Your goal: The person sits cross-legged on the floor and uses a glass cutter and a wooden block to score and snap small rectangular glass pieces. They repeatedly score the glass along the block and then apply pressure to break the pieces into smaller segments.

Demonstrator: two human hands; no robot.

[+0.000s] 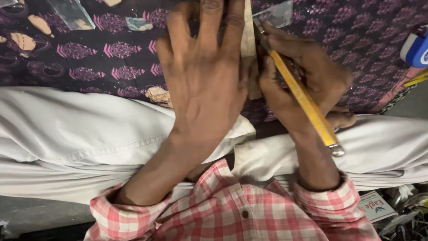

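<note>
My left hand (203,76) lies flat, fingers spread, pressing on a dark purple patterned cloth (98,58) and on a pale wooden ruler (248,42) that runs up between my two hands. My right hand (303,85) grips a yellow pencil (307,105) whose tip meets the cloth beside the ruler's right edge. The pencil's metal end sticks out toward my wrist. Both sleeves are pink and white check. My legs in white trousers (80,134) are crossed under the cloth.
Clear plastic pieces (71,13) and small fabric scraps (138,23) lie on the cloth at the top left. A blue and white object (417,49) sits at the right edge. A small printed card (376,206) and cluttered items lie at the bottom right.
</note>
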